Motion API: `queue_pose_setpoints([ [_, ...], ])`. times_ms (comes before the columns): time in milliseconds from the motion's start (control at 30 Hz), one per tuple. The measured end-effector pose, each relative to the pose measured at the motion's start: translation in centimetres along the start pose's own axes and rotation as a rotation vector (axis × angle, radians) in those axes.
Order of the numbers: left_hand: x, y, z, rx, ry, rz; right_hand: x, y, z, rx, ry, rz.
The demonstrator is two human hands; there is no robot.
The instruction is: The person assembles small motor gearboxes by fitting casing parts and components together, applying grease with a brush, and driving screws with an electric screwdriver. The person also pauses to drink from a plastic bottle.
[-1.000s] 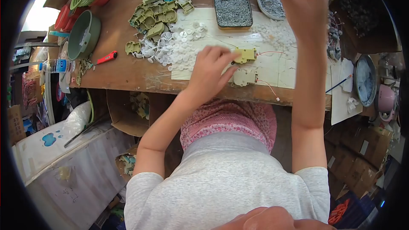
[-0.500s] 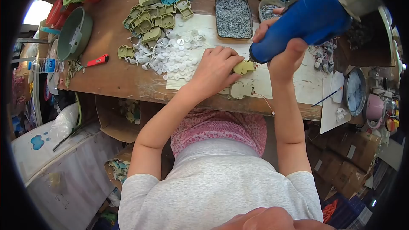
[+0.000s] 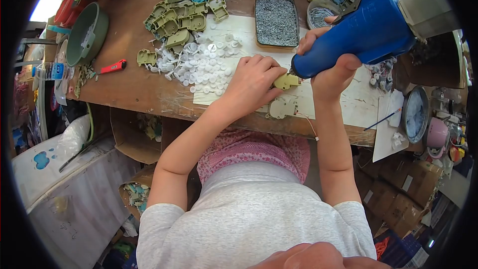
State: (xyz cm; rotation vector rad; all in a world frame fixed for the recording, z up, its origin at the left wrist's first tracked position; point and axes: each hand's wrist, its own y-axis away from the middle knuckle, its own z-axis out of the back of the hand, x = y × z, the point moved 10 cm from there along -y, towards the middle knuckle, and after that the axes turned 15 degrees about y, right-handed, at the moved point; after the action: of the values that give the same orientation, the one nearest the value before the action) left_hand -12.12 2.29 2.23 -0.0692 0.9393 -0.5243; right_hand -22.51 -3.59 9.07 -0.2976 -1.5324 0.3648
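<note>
My left hand (image 3: 255, 83) pinches a small olive-green plastic casing (image 3: 287, 81) against the table near its front edge. Wrapped around a blue power screwdriver (image 3: 356, 35) is my right hand (image 3: 332, 77), its thumb along the near side. The tool's nose points left and down, right at the casing's upper right end; its bit is hidden. Just below, a second pale green casing (image 3: 282, 108) lies at the table edge with a thin wire (image 3: 309, 121) trailing from it. Left of my left hand spreads a pile of white plastic discs with stems (image 3: 204, 67).
A tray of small screws (image 3: 276, 20) stands behind my hands. Olive and teal casings (image 3: 179, 17) are heaped at the back left, near a red cutter knife (image 3: 113, 67). A green basin (image 3: 88, 35) sits at left, a metal bowl (image 3: 415, 114) at right.
The screwdriver's rear end has dipped, so the tool lies more level, and its nose has shifted slightly down. My left hand keeps its grip on the casing.
</note>
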Motion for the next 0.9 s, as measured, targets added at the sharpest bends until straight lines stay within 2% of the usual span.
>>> queue_pose_setpoints([
  [67,0.1,0.0,0.0,-0.001,-0.002,0.006,0.2,0.0,-0.1,-0.002,-0.110,0.019],
  [133,0.0,0.0,0.1,-0.003,0.005,-0.002,0.1,0.2,-0.2,0.003,0.139,-0.039],
  [267,0.1,0.1,0.0,-0.010,0.000,0.007,-1.1,0.5,0.1,0.052,0.104,-0.051],
  [433,0.1,0.1,-0.1,-0.019,-0.007,-0.001,-2.3,0.3,-1.7,0.315,-0.057,-0.103],
  [467,-0.1,0.2,-0.1,-0.022,-0.004,-0.004,-2.0,0.6,-1.7,0.317,-0.052,-0.102],
  [533,0.1,0.1,0.0,-0.014,-0.008,0.027,-2.0,0.3,-0.2,0.152,-0.054,-0.145],
  [633,0.3,0.4,0.0,-0.055,-0.009,0.008,0.5,2.7,0.5,0.070,-0.038,-0.086],
  [767,0.2,0.2,-0.2,-0.043,-0.030,0.007,-0.7,4.0,0.1,0.033,0.048,-0.117],
  [833,0.1,0.2,0.0,-0.059,-0.057,0.008,-0.7,3.7,-0.1,0.057,0.052,-0.099],
  [900,0.2,0.1,0.0,-0.047,-0.057,0.023,-0.8,3.5,-1.4,0.220,-0.006,-0.106],
])
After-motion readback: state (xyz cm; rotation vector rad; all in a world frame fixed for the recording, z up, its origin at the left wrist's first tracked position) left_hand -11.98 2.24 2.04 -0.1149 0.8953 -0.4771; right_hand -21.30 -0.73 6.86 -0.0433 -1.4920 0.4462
